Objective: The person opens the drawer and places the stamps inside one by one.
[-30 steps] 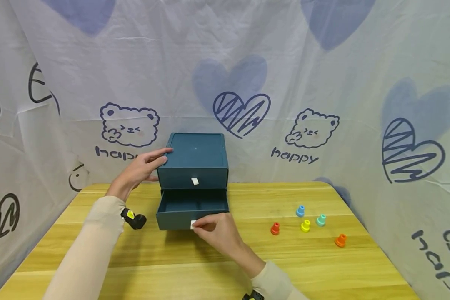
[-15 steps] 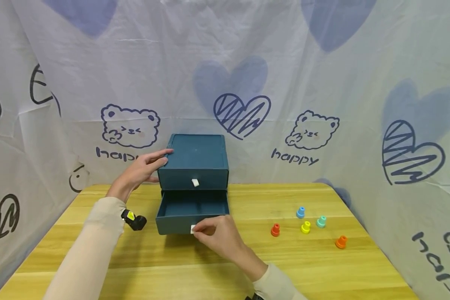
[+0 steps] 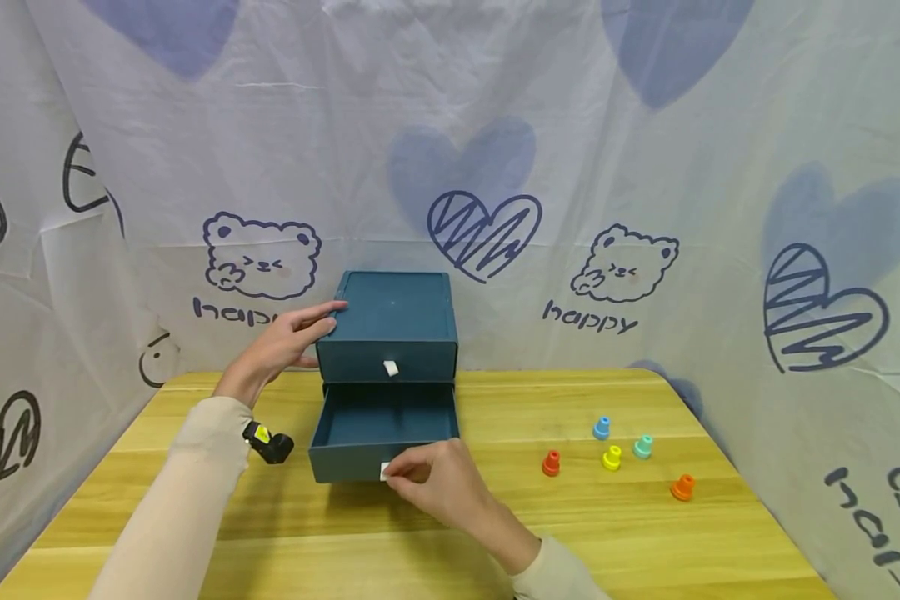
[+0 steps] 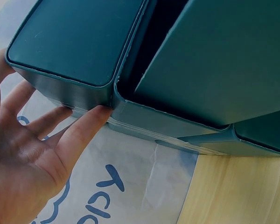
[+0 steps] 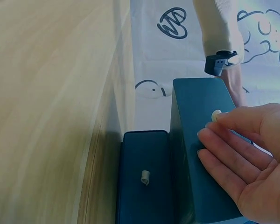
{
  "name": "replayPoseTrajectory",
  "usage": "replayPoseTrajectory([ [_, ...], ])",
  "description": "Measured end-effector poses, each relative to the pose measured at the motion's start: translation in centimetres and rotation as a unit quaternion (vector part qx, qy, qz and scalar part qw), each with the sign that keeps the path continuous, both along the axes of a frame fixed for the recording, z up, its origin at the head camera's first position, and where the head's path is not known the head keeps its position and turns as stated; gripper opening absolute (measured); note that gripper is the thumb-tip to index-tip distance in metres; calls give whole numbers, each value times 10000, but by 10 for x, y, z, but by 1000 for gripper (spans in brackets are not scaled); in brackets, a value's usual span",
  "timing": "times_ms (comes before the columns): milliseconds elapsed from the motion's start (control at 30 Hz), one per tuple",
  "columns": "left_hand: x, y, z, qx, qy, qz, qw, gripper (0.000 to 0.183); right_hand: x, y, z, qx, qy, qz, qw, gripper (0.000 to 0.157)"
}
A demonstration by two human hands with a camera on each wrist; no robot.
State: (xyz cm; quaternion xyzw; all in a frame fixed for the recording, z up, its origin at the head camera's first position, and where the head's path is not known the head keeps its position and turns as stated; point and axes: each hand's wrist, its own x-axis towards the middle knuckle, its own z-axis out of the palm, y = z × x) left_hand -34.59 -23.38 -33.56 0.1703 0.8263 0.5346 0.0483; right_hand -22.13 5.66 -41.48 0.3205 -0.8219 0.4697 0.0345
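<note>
A dark teal drawer cabinet (image 3: 393, 310) stands at the back of the table. Its top drawer (image 3: 352, 360) is closed and has a white pull. The drawer below (image 3: 337, 462) juts far out, with its bare inside showing. Thumb and forefinger of my right hand (image 3: 446, 485) pinch this drawer's white pull (image 5: 215, 115); the other fingers lie near its front. My left hand (image 3: 281, 340) rests against the cabinet's upper left side, fingers extended and spread in the left wrist view. A third drawer (image 5: 147, 149), closed, shows lowest in the right wrist view.
Several small stepped cone-shaped pieces stand on the wooden table (image 3: 540, 533) at the right: red (image 3: 551, 463), yellow (image 3: 612, 457), blue (image 3: 602, 428), turquoise (image 3: 643, 447) and orange (image 3: 683, 487). A printed white cloth (image 3: 480, 75) hangs behind and at both sides.
My right hand has drawn the drawer farther out toward me, keeping its pinch on the pull. The left hand stays at the cabinet's side. The head view has tilted slightly upward.
</note>
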Motion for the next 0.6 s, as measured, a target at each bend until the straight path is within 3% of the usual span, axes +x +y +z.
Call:
replayPoseTrajectory([
  [600,1,0,0,-17,-6,8,10000,59,12,4,-4,-67,164,111,9998,7],
])
